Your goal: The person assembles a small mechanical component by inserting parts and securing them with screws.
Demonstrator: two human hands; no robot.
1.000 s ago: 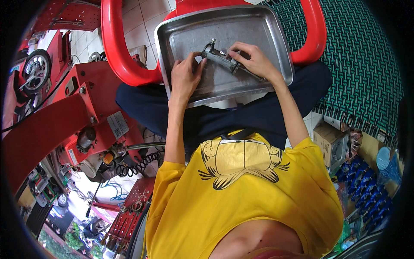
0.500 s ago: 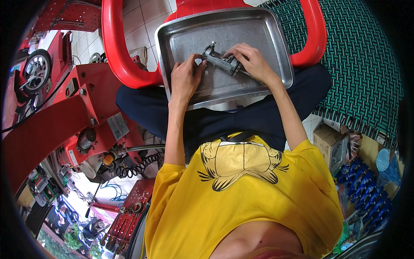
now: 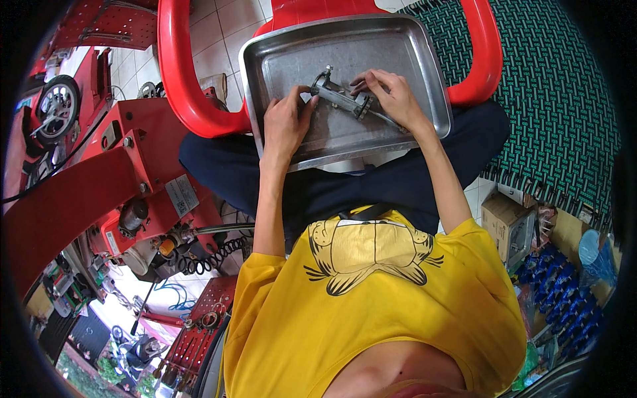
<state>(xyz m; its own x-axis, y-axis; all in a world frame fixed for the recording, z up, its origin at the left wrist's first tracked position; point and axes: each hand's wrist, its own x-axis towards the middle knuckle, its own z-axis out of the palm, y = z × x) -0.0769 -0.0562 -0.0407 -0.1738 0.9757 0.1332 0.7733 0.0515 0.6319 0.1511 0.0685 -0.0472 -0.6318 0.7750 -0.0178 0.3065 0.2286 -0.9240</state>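
A grey metal mechanical part [image 3: 342, 99] with a long cylindrical body lies slanted in a shallow metal tray [image 3: 292, 158]. A small bolt-like piece [image 3: 328, 69] sticks up at its far left end. My left hand [image 3: 286, 123] grips that left end between thumb and fingertips. My right hand [image 3: 393, 99] hovers just right of the part, its fingers bent and apart, with nothing plainly in them. Its thumb is partly hidden. Beside the part's right end, a thin rod-like piece [image 3: 385, 120] runs under my right hand; I cannot tell whether it is attached.
The tray rests on a red plastic chair [image 3: 474, 73] against my legs. A large red machine [image 3: 142, 152] with hoses stands at left. A green woven mat [image 3: 551, 86] covers the right side. Near my right elbow are a cardboard box [image 3: 499, 219] and several blue-wrapped items [image 3: 561, 292].
My right hand has shifted slightly right, and its fingers have come off the metal part. My left hand stays on the left end.
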